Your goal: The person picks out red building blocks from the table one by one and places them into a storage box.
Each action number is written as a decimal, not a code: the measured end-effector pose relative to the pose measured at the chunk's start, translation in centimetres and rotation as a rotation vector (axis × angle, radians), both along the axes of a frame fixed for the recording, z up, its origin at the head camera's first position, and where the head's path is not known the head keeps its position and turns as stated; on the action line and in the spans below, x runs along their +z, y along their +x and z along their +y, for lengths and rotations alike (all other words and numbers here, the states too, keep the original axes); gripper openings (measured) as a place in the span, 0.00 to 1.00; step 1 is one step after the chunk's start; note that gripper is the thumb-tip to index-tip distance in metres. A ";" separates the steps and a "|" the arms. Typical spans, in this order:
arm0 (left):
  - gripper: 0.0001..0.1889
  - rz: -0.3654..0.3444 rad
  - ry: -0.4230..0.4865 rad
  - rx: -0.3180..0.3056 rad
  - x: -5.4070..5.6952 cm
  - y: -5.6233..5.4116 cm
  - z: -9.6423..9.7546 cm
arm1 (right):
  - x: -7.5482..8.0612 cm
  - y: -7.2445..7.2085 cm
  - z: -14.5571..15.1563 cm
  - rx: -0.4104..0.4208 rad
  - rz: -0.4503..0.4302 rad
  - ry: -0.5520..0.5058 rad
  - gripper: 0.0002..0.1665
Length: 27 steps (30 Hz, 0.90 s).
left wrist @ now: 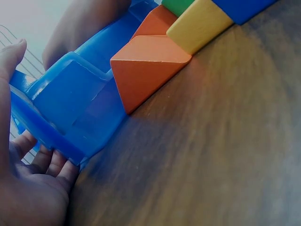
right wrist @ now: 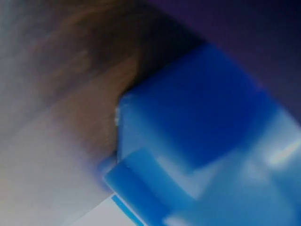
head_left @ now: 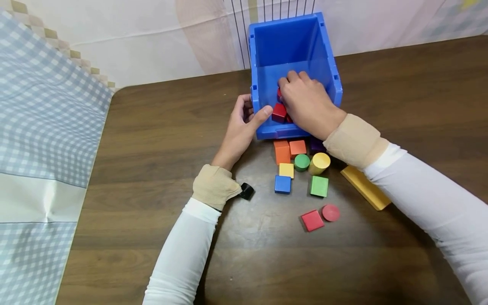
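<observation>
Blue bin (head_left: 287, 44): red blocks (head_left: 279, 112) and right hand (head_left: 309, 101) inside.

Right fingers (head_left: 292, 77) curled, wrist (head_left: 352, 137) wrapped

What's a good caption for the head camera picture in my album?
The left hand grips a blue bin while the right hand reaches inside, beside red blocks.

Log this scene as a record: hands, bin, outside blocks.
Left hand: grips blue bin by its left wall
Right hand: inside the bin, grip unclear
Visible in bin: red blocks
Outside, by bin: orange blocks, dark purple block
Outside, middle: green cylinder, yellow cylinder, yellow cube, blue cube, green cube
Outside, nearest viewer: red cube, red cylinder
Outside, right: yellow bar
</observation>
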<state>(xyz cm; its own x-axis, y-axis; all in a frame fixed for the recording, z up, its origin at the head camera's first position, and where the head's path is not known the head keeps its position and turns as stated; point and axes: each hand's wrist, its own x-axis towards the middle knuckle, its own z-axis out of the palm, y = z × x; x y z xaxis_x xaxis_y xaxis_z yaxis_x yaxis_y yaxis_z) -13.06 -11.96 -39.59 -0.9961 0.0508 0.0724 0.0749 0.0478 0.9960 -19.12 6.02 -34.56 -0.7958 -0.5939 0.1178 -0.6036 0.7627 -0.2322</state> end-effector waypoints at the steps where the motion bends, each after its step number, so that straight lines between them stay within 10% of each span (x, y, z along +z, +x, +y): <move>1: 0.31 0.000 -0.003 0.000 0.0 0.0 0.0 | -0.1 0.0 -0.1 -0.005 -0.001 0.010 0.18; 27: 0.32 -0.030 -0.032 0.028 -0.4 -0.4 0.7 | -0.8 -0.4 0.6 -0.039 -0.004 -0.023 0.22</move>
